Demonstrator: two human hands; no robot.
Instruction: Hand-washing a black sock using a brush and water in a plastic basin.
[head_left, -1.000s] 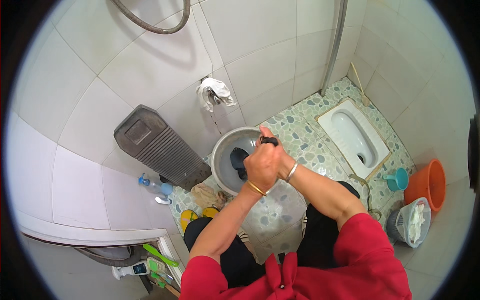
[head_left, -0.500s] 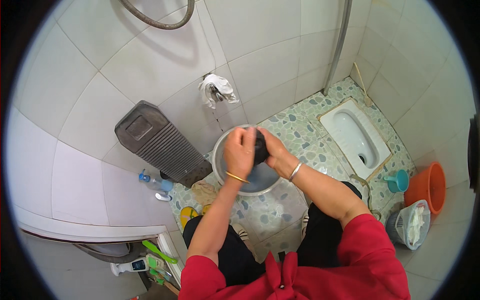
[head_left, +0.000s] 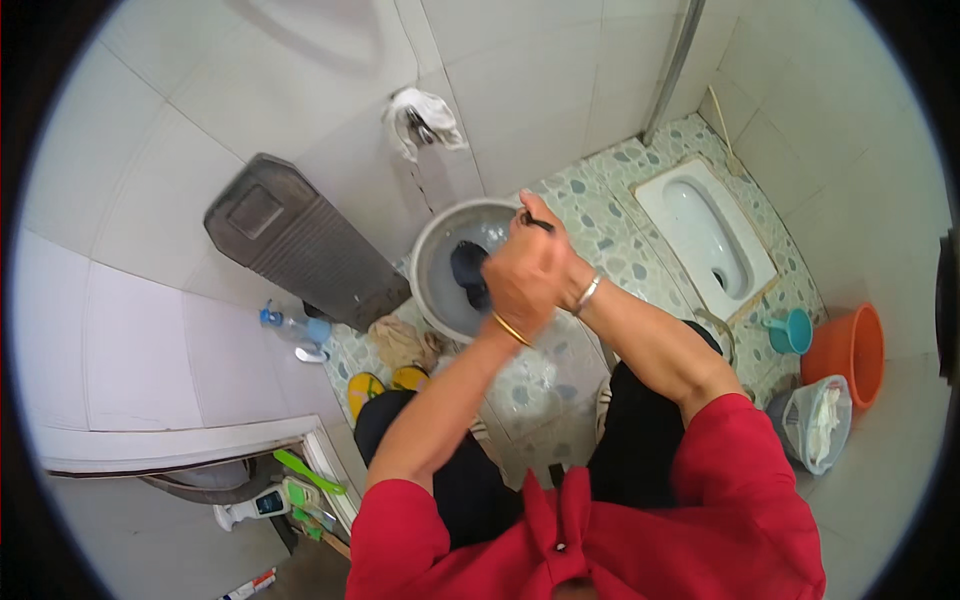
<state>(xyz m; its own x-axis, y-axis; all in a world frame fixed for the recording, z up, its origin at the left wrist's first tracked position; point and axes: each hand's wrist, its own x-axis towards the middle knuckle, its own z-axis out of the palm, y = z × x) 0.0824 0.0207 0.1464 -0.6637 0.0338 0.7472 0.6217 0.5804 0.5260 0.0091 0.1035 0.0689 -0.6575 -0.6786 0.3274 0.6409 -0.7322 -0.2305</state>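
Observation:
My left hand [head_left: 522, 272], a gold bangle at its wrist, is closed and somewhat blurred over the right side of the metal basin [head_left: 419, 292]. Against it, my right hand [head_left: 556, 236] with a silver bangle is closed too. Both grip a wet black cloth [head_left: 468, 264]. One part of it hangs from the left hand down into the basin, and a small dark bit pokes out between the fingers at the top. Cloudy water with some suds shows in the basin. The cloth's kind cannot be made out.
A dark ridged washboard [head_left: 310, 245] leans on the wall, left of the basin. Near it lie a beige cloth [head_left: 402, 341], yellow slippers [head_left: 366, 392] and a plastic bottle [head_left: 290, 325]. At right are a squat toilet [head_left: 765, 262], teal dipper [head_left: 793, 332], orange bucket [head_left: 850, 350] and bin [head_left: 800, 425].
My hands have shifted right from over the basin's middle to its right side. The black cloth, earlier bunched between them, now hangs partly down into the basin. The view has tilted slightly.

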